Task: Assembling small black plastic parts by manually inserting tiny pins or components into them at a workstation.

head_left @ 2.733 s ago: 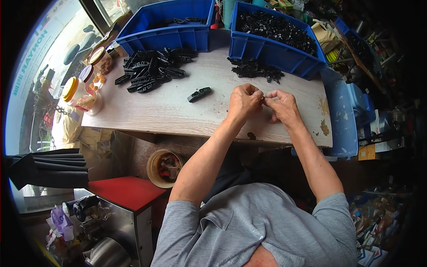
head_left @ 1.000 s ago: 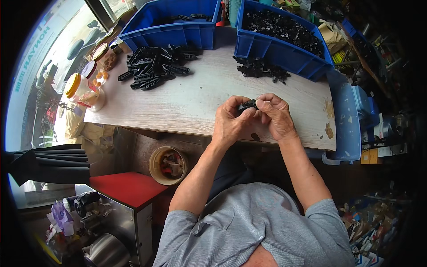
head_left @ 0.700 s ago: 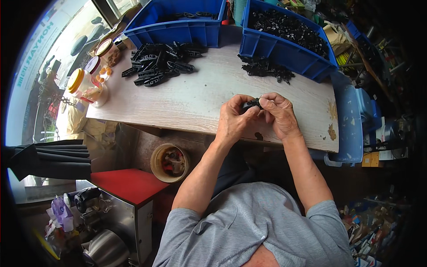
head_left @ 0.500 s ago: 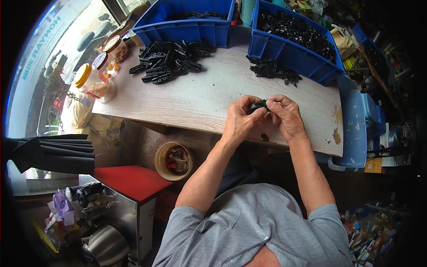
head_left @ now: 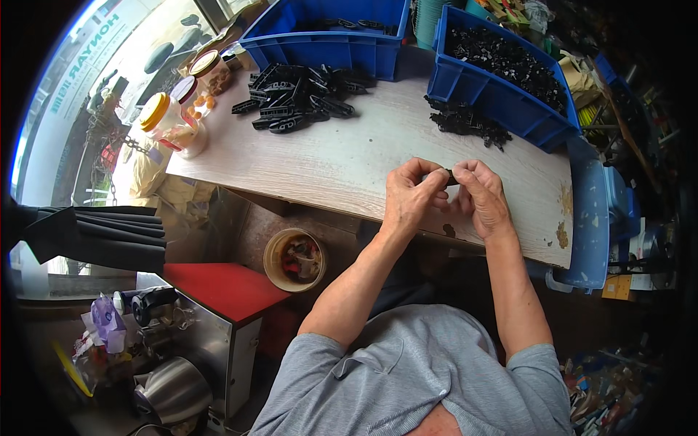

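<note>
Over the near edge of the pale wood-grain table (head_left: 320,171), my two hands meet around a small black plastic part (head_left: 451,177). My left hand (head_left: 413,195) pinches it from the left, thumb and fingers pressed together. From the right, my right hand (head_left: 483,198) grips its other side with thumb and forefinger. Fingers cover most of the part, so its shape is hard to make out. Past my hands lies a small heap of black clips (head_left: 469,123). A pile of longer black oval plastic pieces (head_left: 294,98) sits farther left on the table.
Two blue bins stand at the back: the left bin (head_left: 327,54) holds black pieces, the right bin (head_left: 502,109) many small black parts. Jars, one a yellow-lidded jar (head_left: 171,123), line the left edge. Below are a waste bucket (head_left: 273,272) and a red-topped cabinet (head_left: 218,287).
The view has shifted, so the whole scene sits farther right. My fingers have changed their grip on the black part, which shows less between them now.
</note>
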### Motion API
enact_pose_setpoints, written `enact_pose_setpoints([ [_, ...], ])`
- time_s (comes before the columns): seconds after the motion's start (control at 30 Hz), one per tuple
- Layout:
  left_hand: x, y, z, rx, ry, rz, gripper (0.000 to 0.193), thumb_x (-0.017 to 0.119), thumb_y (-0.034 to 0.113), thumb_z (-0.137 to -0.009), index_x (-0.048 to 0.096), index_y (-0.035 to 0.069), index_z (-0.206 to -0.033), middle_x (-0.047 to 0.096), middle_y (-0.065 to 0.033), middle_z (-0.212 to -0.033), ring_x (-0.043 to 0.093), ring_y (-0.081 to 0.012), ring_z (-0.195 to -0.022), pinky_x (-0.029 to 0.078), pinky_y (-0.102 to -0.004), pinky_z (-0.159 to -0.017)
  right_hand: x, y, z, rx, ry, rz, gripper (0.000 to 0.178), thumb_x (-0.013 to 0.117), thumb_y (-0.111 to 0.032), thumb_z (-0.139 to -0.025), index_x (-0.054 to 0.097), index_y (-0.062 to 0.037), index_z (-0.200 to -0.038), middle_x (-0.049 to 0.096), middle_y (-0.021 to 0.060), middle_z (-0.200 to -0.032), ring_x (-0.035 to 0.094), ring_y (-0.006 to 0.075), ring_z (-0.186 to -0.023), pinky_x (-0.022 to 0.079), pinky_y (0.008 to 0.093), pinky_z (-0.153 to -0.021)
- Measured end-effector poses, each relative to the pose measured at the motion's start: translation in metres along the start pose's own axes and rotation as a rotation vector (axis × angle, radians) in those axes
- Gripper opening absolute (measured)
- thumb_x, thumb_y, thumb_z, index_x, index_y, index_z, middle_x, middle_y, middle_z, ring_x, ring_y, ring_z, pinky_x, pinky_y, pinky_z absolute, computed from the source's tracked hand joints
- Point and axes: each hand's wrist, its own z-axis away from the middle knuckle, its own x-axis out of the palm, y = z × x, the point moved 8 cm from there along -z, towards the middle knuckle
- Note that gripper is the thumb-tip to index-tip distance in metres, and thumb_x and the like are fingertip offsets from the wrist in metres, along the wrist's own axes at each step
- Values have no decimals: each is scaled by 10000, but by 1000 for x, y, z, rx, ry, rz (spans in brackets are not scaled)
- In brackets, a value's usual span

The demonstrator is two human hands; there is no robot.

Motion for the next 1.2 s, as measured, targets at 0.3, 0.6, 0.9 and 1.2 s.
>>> enact_pose_setpoints([
  [0.3,-2,-1,1,36,-26,36,104,680,68,-881,669,-34,-904,688,-93,-790,630,-104,-600,551,-224,-576,7,11,-1,-26,-54,100,352,714,-343,-877,541,-65,-749,488,7,-529,464,96,-379,466,271,-371],
  [0.6,10,-3,15,92,-148,-22,161,689,120,-903,659,-28,-957,683,-65,-812,606,-87,-649,502,-228,-580,0,10,18,-10,-3,-10,309,705,-302,-888,541,-74,-759,498,5,-539,488,95,-402,515,288,-402],
  [0.9,-108,124,-15,879,682,-1680,369,704,121,-795,650,48,-1153,629,-142,-1204,545,-348,-1167,436,-452,-994,-130,-11,4,-28,286,-183,253,634,-318,-939,567,-125,-789,354,-8,-449,541,166,-462,610,508,-606],
  [1.2,-79,96,-41,836,291,-1735,306,668,106,-847,663,76,-1151,668,-102,-1104,598,-304,-1031,462,-427,-895,-282,-34,21,-44,932,-246,377,714,-328,-874,590,-16,-1048,355,14,-464,496,172,-444,610,459,-649],
])
